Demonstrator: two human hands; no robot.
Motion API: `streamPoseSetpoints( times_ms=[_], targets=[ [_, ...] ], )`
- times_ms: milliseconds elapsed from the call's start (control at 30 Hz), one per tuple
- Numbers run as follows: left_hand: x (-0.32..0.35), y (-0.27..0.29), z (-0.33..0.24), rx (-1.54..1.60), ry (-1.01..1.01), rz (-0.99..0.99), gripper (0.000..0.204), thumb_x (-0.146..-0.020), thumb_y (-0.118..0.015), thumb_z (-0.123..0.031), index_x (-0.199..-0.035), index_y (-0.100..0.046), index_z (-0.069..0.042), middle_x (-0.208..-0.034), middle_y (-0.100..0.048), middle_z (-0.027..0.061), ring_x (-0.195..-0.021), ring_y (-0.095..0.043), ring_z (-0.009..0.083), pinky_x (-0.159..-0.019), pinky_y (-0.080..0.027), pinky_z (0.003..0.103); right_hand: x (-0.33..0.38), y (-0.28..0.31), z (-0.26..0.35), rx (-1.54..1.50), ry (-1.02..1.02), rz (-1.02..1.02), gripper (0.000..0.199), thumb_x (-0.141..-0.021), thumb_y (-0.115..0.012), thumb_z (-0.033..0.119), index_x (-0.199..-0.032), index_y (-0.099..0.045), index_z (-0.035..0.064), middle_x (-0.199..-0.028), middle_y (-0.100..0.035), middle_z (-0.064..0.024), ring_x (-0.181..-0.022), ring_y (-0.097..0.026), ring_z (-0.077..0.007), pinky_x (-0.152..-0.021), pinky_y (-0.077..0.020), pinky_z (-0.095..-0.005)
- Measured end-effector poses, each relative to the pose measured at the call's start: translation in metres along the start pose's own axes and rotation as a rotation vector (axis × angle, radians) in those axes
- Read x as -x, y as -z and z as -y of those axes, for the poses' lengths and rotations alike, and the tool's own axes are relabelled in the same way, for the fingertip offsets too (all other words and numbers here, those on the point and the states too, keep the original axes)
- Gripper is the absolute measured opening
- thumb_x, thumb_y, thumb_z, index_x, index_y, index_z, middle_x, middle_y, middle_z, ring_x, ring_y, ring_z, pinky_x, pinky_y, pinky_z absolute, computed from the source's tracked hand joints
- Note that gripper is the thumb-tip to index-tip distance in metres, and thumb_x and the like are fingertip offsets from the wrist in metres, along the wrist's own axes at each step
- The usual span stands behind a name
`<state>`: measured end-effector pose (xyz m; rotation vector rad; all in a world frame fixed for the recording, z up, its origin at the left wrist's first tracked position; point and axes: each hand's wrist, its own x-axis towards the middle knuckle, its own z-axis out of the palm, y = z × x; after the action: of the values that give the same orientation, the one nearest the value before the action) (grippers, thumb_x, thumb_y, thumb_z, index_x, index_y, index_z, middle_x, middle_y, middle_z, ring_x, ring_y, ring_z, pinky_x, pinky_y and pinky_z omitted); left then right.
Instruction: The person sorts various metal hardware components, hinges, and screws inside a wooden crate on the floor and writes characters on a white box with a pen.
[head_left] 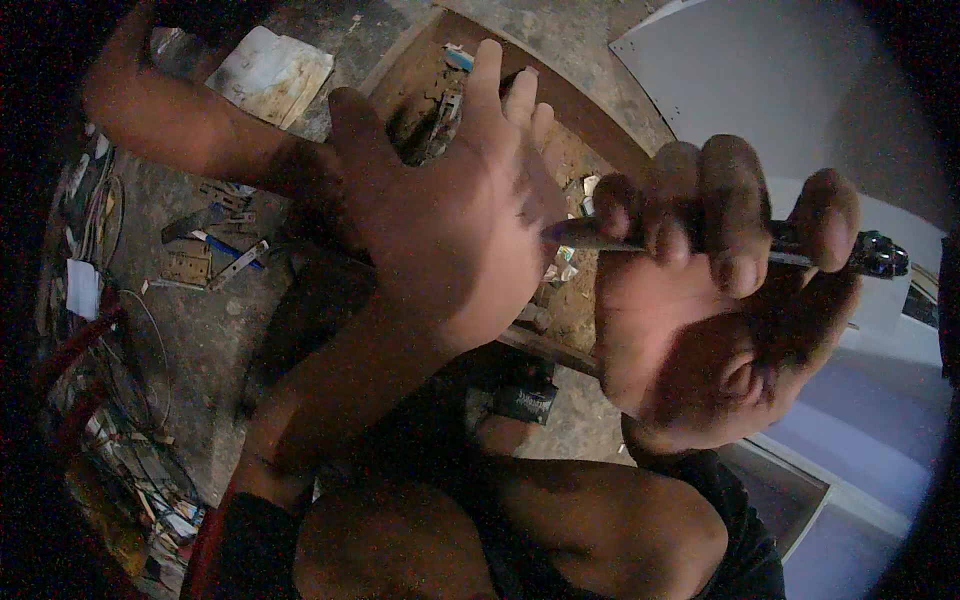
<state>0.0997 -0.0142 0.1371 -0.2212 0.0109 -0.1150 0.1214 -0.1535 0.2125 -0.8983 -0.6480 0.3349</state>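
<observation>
My left hand is raised in the middle with its palm toward me, thumb out to the left and fingers spread. No object shows in it. At the right, my right hand has its fingers curled round a dark pen-like tool, held nearly level. Its glossy black end sticks out past the fingers on the right. The tapered, bluish tip reaches the edge of my left palm; whether it touches cannot be told. Behind both hands lies a shallow wooden tray with small loose bits and metal parts, partly hidden by the hands.
A bare limb enters from the upper left and passes behind my left hand. Left on the floor lie metal pieces with a blue pen-like stick, and tangled cables. A stained white pad lies beyond. A grey panel stands upper right.
</observation>
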Motion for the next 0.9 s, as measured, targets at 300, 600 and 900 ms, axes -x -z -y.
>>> streamPoseSetpoints(
  times_ms=[300,600,900],
  targets=[
    [-0.006,-0.004,0.007,-0.124,-0.056,-0.008,0.104,-0.078,-0.047,-0.083,-0.155,-0.022,-0.017,-0.160,-0.025,0.0144,-0.148,-0.022,0.0322,-0.117,-0.025,0.048,-0.001,-0.003,-0.004,-0.091,-0.010,-0.150,0.025,-0.104,-0.047,0.036,-0.119,-0.048,0.0161,-0.091,-0.046,-0.0011,-0.092,-0.042,-0.0202,-0.092,-0.0332,-0.0427],
    [-0.010,-0.001,0.004,-0.186,-0.032,-0.053,0.096,-0.082,-0.042,-0.081,-0.158,-0.026,-0.024,-0.165,-0.021,0.0025,-0.139,-0.032,0.0216,-0.107,-0.032,0.034,0.001,-0.021,-0.017,-0.150,-0.046,-0.490,0.029,-0.104,-0.045,0.038,-0.109,-0.048,0.0095,-0.085,-0.046,-0.0026,-0.084,-0.044,-0.0198,-0.084,-0.0375,-0.0370],
    [-0.016,0.014,0.000,-0.190,-0.098,0.098,0.098,-0.086,-0.035,-0.080,-0.160,-0.019,-0.017,-0.166,-0.013,0.0116,-0.152,-0.011,0.0268,-0.120,-0.006,0.043,-0.010,-0.021,-0.018,-0.204,-0.059,-0.461,0.023,-0.102,-0.049,0.032,-0.106,-0.050,0.0100,-0.096,-0.050,-0.0008,-0.082,-0.043,-0.0155,-0.083,-0.0354,-0.0347]
  ],
)
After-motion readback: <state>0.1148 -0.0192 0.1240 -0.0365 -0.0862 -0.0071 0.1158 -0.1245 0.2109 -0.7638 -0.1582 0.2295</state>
